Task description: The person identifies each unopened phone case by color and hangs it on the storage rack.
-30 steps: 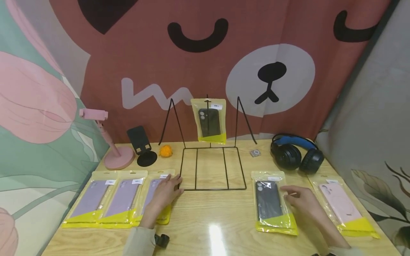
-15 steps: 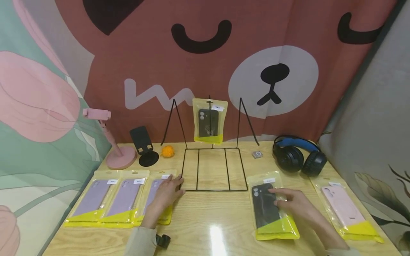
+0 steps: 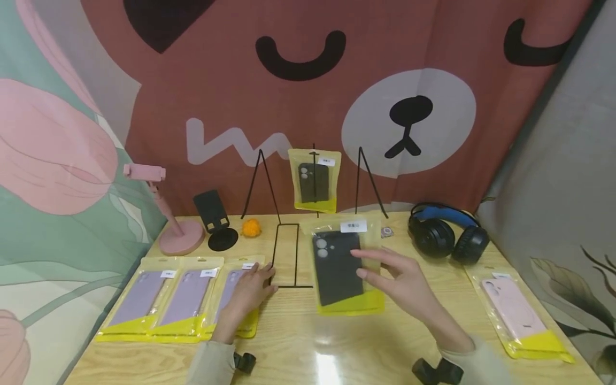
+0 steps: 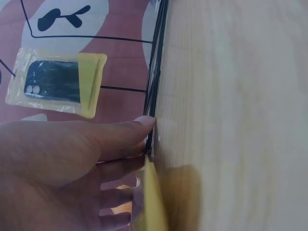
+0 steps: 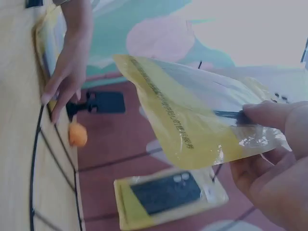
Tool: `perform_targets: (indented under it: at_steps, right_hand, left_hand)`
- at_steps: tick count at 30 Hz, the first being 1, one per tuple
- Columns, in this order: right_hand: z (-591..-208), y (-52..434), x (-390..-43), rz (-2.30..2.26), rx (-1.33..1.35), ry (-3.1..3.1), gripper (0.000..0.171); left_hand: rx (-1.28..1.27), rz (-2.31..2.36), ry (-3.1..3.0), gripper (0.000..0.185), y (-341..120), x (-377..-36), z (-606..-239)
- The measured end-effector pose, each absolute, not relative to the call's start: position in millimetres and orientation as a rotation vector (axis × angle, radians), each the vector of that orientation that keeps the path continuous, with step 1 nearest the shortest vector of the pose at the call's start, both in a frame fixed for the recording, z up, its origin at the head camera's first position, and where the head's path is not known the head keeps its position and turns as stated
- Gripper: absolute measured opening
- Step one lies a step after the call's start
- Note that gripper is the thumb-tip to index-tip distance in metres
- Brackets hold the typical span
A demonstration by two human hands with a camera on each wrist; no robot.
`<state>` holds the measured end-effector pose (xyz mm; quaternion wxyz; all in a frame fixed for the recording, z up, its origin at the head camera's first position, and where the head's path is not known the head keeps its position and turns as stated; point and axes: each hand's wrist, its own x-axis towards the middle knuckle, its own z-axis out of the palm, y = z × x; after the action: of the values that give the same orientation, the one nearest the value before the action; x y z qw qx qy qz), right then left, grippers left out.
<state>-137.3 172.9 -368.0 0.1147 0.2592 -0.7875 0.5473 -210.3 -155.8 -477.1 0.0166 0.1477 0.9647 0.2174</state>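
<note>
Lay wide and glossy, the wooden counter point(image 3: 308, 342), slick enough to let flat things slide. Stood on it at the back, a thin wire rack point(image 3: 295, 255), light-looking and probably easy to tip or shove. Carried one hung packet point(image 3: 314, 182) on its middle hook.

Hovered over the rack's base, clear of the counter, a yellow-edged packet point(image 3: 337, 267) with a black phone case inside. Was pinched at its lower right edge by the right grip point(image 3: 409, 283), thumb on one face and fingers on the other. Looked shallow, that hold on slippery film: could let the packet swing, twist or drop onto the wires. Could also knock the hung packet if carried too close.

Rested flat with fingers straight, the left grip point(image 3: 247, 294), on the nearest purple packet point(image 3: 231, 289), fingertips touching the rack's front corner. Might nudge the frame sideways with any push there.
</note>
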Motion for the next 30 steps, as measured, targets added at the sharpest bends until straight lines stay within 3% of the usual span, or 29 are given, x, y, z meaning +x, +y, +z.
perform_targets:
  at_steps: [3, 22, 30]
  right_hand:
    - [-364.1, 158.1, -148.1, 1.651, 0.83, -2.241, 0.037]
    - [-373.2, 134.9, -203.8, 1.668, 0.678, -2.328, 0.035]
    - [-351.3, 125.2, -224.1, 1.609, 0.592, -2.355, 0.037]
  left_hand:
    - [0.478, 0.664, 3.0, 0.046, -154.9, -211.1, -479.9]
    - [0.449, 0.645, 2.997, 0.046, -156.0, -212.8, -480.3]
    - [0.425, 0.648, 2.995, 0.046, -156.7, -212.5, -480.6]
